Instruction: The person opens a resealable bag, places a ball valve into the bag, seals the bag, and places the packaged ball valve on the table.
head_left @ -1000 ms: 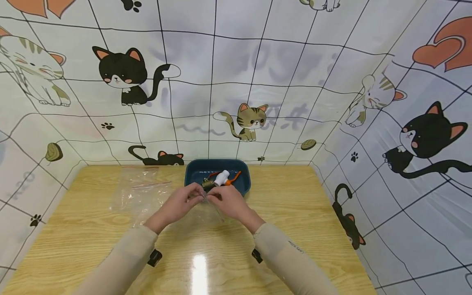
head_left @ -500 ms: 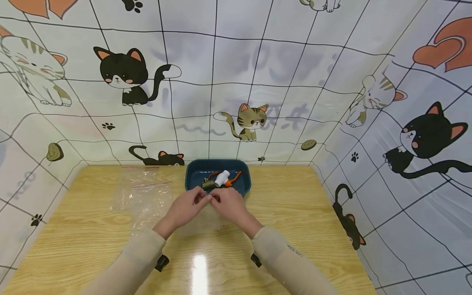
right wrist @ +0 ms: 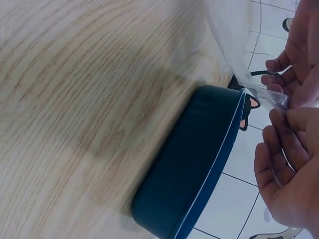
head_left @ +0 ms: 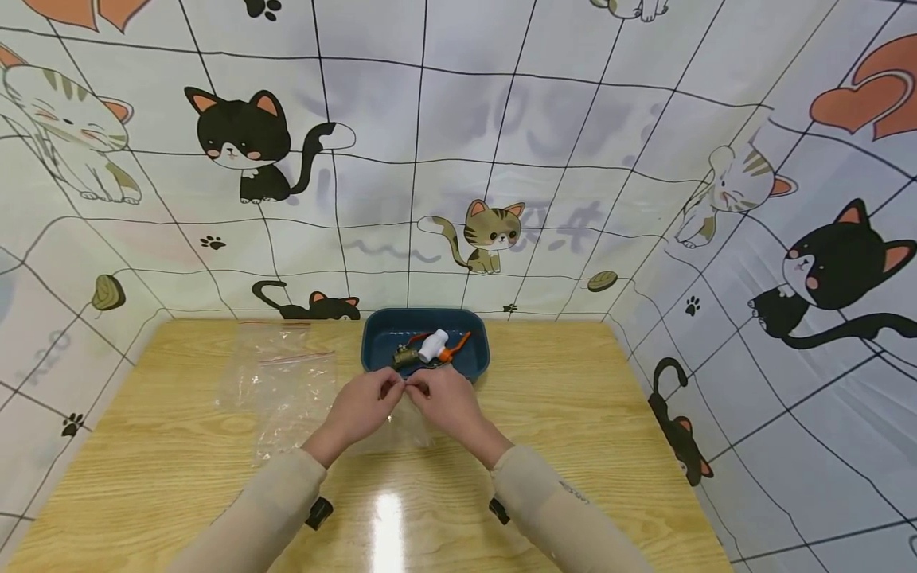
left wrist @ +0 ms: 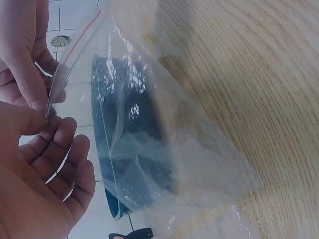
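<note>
While our left hand and right hand pinch the clear bag at the near side of the basin, we could tear it by tugging unevenly.

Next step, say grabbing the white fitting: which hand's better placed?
Right hand, probably: nearer the white fitting in the blue bin. But it and the left hand both pinch the clear bag.

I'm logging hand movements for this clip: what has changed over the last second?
The left hand shifted slightly to the right and toward the person; the right hand drew slightly toward the person. Both still pinch the clear bag; nothing was visibly let go. The blue tray, the fittings in it and the loose bags at left stayed put.
</note>
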Available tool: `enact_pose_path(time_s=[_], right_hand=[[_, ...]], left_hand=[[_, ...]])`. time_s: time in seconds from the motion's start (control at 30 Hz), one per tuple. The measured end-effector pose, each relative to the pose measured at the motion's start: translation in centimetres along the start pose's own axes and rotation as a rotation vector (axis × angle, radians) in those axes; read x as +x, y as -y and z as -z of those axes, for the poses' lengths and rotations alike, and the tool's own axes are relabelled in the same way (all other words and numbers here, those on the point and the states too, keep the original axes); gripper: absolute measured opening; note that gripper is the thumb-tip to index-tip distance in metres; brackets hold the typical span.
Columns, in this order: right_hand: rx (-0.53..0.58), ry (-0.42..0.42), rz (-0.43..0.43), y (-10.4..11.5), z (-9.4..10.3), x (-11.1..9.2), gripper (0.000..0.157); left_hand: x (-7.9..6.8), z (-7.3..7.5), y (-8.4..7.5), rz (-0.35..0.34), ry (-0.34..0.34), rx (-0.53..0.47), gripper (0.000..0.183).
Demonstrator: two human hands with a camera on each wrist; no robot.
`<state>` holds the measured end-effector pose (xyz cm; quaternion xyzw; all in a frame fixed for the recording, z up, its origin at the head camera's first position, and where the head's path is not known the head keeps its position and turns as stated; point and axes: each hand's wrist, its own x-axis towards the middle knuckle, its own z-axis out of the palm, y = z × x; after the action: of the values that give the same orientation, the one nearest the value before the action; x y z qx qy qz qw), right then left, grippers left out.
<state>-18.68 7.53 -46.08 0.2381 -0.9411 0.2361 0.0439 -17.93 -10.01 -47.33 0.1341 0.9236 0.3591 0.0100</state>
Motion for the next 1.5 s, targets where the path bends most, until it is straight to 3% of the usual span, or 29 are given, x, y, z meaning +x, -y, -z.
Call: enact_pose_path(time_s=[0.43,1.03,1.33,1.5], right_hand=[[0.065,-0.026,-0.013,0.32,-0.14,0.02,0.018],[-0.046,0.060,0.038,-0.42,-0.13,-0.02,0.013],[-0.032,0.067,-0.011,-0.06,-0.36,-0.35,0.016],[-0.054,0.053,-0.032,0.04,-0.65,-0.48,0.014]], left_hand=[[0.01,-0.36,-0.17,0.032,-0.027,-0.015,0.024],[-0.11,-0.45,-0.43,-0.085,0.005,0.217,0.018],[-0.10,-0.28,-0.37,-0.008,0.011,0.116,0.021],[-0.34,-0.06,-0.50,-0.004,0.013,0.110,0.018]])
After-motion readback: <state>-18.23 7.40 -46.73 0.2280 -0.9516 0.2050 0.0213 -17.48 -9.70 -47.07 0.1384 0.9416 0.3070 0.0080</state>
